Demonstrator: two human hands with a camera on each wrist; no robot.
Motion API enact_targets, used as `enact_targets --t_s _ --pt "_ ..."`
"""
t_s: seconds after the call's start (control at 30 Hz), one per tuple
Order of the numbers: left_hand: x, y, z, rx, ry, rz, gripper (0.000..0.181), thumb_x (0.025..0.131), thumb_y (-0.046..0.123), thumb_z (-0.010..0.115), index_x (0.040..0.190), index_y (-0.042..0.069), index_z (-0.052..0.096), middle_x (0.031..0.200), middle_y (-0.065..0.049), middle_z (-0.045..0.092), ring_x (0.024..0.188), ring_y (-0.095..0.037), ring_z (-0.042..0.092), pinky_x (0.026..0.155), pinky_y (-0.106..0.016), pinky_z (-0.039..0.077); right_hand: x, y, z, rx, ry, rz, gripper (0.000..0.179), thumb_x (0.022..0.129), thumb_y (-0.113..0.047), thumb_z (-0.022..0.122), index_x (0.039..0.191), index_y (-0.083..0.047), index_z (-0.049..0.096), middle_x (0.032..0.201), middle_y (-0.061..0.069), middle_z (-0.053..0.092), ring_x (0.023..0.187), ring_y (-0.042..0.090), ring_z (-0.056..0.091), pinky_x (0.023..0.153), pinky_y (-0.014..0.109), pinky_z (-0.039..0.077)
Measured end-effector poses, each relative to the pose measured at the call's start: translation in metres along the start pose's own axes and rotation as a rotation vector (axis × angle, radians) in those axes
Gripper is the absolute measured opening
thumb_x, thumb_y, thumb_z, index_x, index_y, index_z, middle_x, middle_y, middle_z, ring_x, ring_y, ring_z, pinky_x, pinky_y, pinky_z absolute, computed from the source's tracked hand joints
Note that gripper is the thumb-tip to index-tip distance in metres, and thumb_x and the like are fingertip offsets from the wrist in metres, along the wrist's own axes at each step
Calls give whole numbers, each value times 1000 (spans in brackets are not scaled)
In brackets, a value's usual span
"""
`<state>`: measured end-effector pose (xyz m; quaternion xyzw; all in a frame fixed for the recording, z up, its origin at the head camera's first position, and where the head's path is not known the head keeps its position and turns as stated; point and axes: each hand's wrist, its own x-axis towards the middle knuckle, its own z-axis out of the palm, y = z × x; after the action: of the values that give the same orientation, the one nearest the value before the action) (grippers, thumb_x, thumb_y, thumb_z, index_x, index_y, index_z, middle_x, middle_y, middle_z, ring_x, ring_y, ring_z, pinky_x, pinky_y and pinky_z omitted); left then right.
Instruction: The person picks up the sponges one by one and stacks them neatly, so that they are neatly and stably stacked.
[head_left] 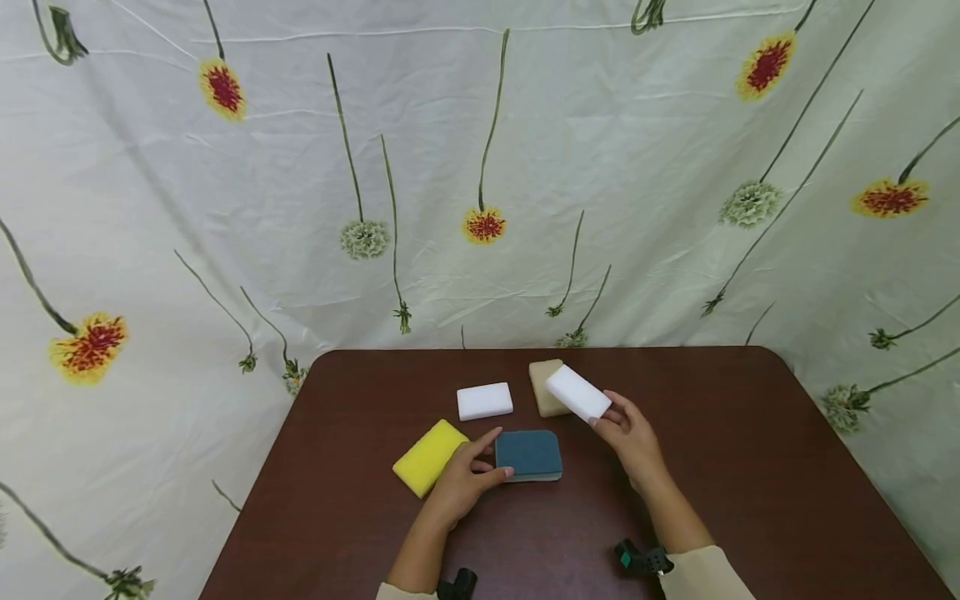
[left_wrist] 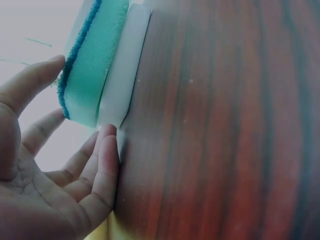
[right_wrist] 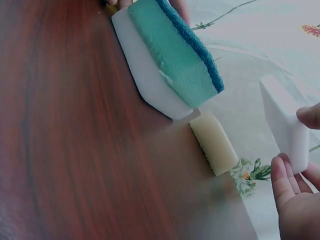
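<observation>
A blue-topped sponge (head_left: pixel 528 452) with a green body lies on a white sponge (left_wrist: pixel 125 65). My left hand (head_left: pixel 462 483) is at the stack's left end, thumb and forefinger spread about its corners; the fingers (left_wrist: pixel 102 165) look loose, and how firmly they touch is hard to tell. My right hand (head_left: pixel 630 437) pinches the near end of another white sponge (head_left: pixel 577 392), raised and tilted above the table. Behind that one is a beige sponge (head_left: pixel 546 392), partly covered in the head view.
A yellow sponge (head_left: pixel 426 458) lies beside my left hand, partly hidden by it. Farther back sits one more white sponge (head_left: pixel 485 401). The dark brown table (head_left: pixel 720 433) ends at a flower-printed cloth (head_left: pixel 420 167) hanging behind it.
</observation>
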<state>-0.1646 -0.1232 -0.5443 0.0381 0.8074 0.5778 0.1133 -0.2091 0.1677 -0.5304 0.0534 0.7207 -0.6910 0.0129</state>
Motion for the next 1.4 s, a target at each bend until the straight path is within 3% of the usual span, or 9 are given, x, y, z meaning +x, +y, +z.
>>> enact_targets --t_s 0.13,0.43,0.7,0.97,1.17,1.4 --pt "0 0 1 -1 3 4 71 89 35 79 152 27 47 136 -15 53 105 -23 54 84 -35 48 -5 1 2 8 -44 -26 65 93 -5 70 152 -7 42 122 9 59 101 -1 62 85 14 51" --pt "0 1 1 7 7 7 70 89 35 78 151 26 49 135 -15 53 102 -22 56 83 -34 49 -15 3 11 69 -180 -95 65 91 3 69 150 2 39 137 25 50 103 5 64 88 16 53" --pt "1 1 2 5 12 8 69 89 34 78 151 27 49 134 -15 55 101 -22 57 82 -34 50 -22 6 17 60 -269 -115 66 91 1 70 150 3 39 134 33 52 106 5 64 91 16 53" --pt "0 2 1 -10 14 -1 71 88 34 79 152 27 48 135 -14 55 102 -22 59 80 -33 51 -24 9 21 37 -312 -124 68 89 0 73 149 5 42 136 32 52 108 7 63 91 16 53" --pt "0 2 2 -7 25 -13 72 87 35 80 151 28 48 136 -14 55 101 -22 60 78 -33 51 -25 10 22 -44 -328 -98 67 88 -5 76 148 0 46 139 26 55 113 19 63 90 19 53" --pt "1 0 3 3 33 -20 75 85 35 82 152 25 48 135 -14 56 102 -21 60 78 -32 51 -25 14 22 -134 -370 -157 65 90 -11 76 148 -4 49 144 22 55 125 29 59 95 21 50"
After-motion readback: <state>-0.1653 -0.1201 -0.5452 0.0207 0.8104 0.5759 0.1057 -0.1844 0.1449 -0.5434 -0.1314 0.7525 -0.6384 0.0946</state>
